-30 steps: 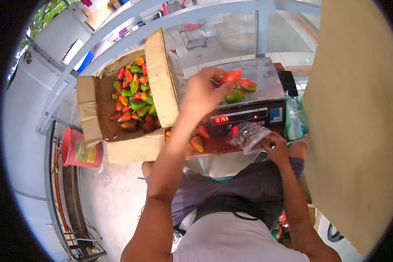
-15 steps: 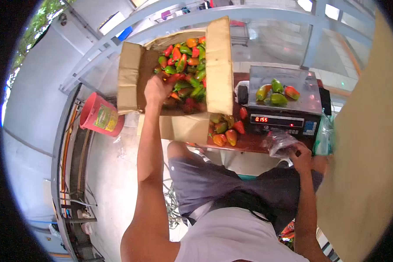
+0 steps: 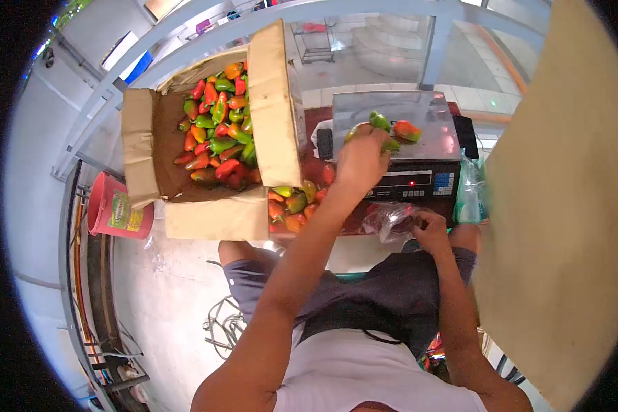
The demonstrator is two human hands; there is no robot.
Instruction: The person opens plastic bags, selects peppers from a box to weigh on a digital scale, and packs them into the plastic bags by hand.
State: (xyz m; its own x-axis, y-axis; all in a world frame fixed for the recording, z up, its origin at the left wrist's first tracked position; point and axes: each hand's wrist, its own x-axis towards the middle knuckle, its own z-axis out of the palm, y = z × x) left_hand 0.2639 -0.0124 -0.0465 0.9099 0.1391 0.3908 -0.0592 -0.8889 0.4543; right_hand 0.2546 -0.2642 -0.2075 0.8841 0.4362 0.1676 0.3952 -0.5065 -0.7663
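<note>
My left hand (image 3: 365, 159) reaches over the scale's metal platform (image 3: 432, 110), its fingers closed on a bell pepper (image 3: 356, 131) that they partly cover. Close by on the platform lie a green pepper (image 3: 380, 121), a red-orange pepper (image 3: 407, 130) and another green one (image 3: 392, 145) beside my fingers. My right hand (image 3: 430, 231) pinches the edge of a crumpled clear plastic bag (image 3: 389, 221) in front of the scale. My left wrist hides part of the scale's display (image 3: 405, 180).
Left of the scale, a cardboard box (image 3: 275, 103) holds many red and green peppers, its flaps raised. Several loose peppers (image 3: 295, 202) lie between box and scale. A red bucket (image 3: 106, 206) stands far left; a green plastic bag (image 3: 470, 189) hangs at the right.
My left hand has moved right, out of the pepper box and over to the scale. My right hand still holds the clear bag. The whole view has shifted.
</note>
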